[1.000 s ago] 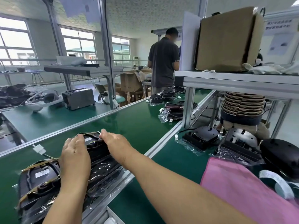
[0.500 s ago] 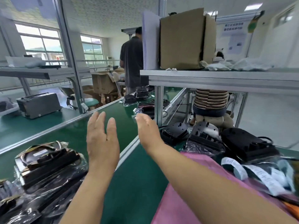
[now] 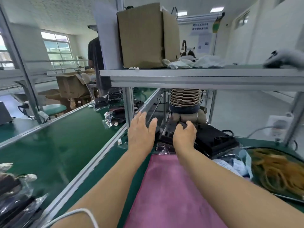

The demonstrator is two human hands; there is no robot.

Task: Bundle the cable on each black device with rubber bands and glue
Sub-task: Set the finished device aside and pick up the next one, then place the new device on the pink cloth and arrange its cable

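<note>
Worktop of dark green matting [image 3: 69,145], edged with aluminium rails, is seen running away to the left and centre. Above it a grey aluminium shelf [image 3: 197,74] is carried on posts, and a large brown cardboard box [image 3: 141,35] is stood on that shelf. A pink cloth [image 3: 172,195] is spread on the near worktop between the two forearms. At the right edge a heap of tan rubber bands [image 3: 276,171] is piled near the cloth. Beyond the cloth's far end, under the shelf, a black plastic device [image 3: 166,135] is placed with crinkled clear film at its near edge. A second black plastic device [image 3: 215,140] is set just beside it on the right. The right hand [image 3: 185,136] is laid on the first device, its fingers curled over the far part in a grip. The left hand [image 3: 141,134] is held open, fingers straight and together, just left of that device; whether the device is touched by it cannot be told.
</note>
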